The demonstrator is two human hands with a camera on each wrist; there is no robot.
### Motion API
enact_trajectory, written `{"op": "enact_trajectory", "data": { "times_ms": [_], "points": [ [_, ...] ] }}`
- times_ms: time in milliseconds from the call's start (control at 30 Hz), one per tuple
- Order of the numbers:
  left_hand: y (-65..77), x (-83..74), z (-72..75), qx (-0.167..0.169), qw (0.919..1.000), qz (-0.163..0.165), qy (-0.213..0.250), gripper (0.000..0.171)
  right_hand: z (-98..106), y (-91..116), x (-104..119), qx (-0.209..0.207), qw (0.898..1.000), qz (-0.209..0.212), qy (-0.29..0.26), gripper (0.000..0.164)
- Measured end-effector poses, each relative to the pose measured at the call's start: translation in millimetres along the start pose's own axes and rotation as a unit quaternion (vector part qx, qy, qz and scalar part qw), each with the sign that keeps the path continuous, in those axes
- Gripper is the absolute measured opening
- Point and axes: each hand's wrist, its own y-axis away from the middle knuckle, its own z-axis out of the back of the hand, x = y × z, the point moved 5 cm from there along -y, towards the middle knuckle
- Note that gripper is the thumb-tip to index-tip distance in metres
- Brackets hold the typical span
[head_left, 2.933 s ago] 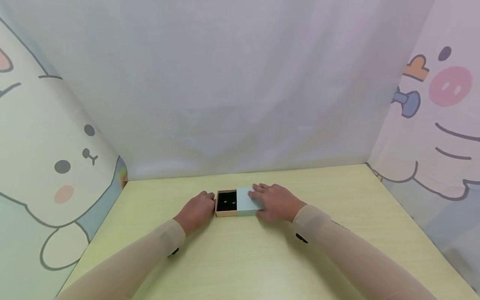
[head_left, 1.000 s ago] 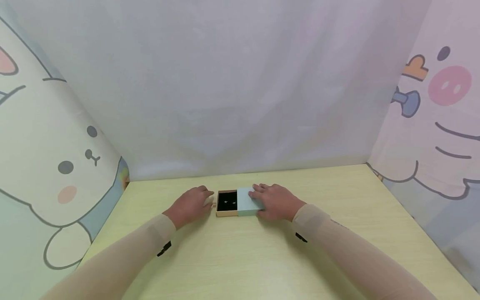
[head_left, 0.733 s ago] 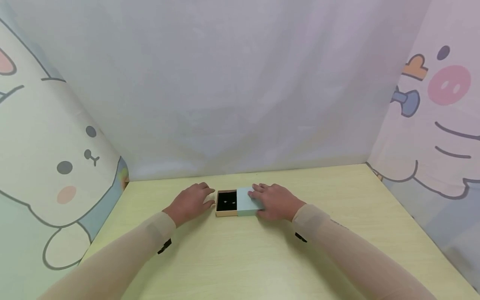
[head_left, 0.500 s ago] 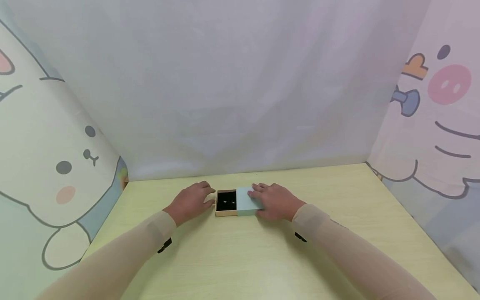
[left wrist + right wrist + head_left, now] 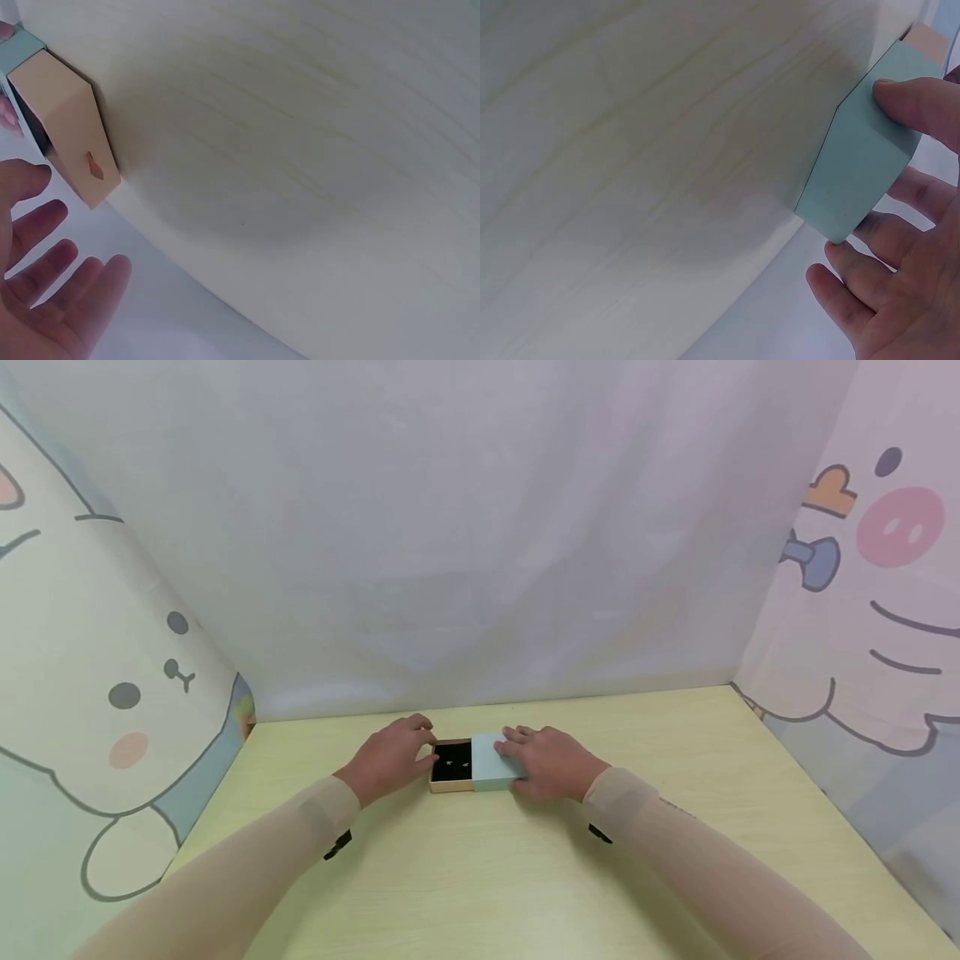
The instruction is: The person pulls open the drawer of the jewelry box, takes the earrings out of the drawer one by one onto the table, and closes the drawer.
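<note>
**Tray (image 5: 452, 787) Partway Out, Two Stars (image 5: 449, 763) on Show**

TABLETOP (image 5: 465, 877), ctr, toward the back: A person's R hand (image 5: 553, 764) grips the mint cover (image 5: 486, 760) of a small box, thumb on the near side, fingers over the top & far side. L hand (image 5: 390, 760), fingers loose & parted, holding nothing, is at the tray's L end; contact w/ the rim can't be confirmed.

Apparent status: opening partly done, w/ enough tray exposed to bare the stars on black lining (image 5: 453, 773); the remainder looks to be inside the cover, & both stars lie in the tray.

Hard to make out: stars' exact type (too small); cover's R end, behind the R hand in the head view; anything under the lining. L wrist cam shows a small orange tab (image 5: 95, 166) on the tray's end, but cuts off part of the L hand.
</note>
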Motion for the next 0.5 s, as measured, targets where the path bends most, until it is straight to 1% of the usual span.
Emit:
{"op": "enact_trajectory", "data": {
  "times_ms": [233, 500],
  "points": [
    [-3.6, -5.2, -0.9, 0.006, 0.9999, -0.005, -0.007, 0.021, 1.2, -0.2, 0.6, 0.005, 1.000, -0.005, -0.007, 0.065],
    [-5.0, -9.4, -0.5, 0.013, 0.9998, -0.011, -0.003, 0.020, -1.1, -0.3, -1.3, 0.004, 1.000, -0.004, -0.008, 0.065]
  ]
}}
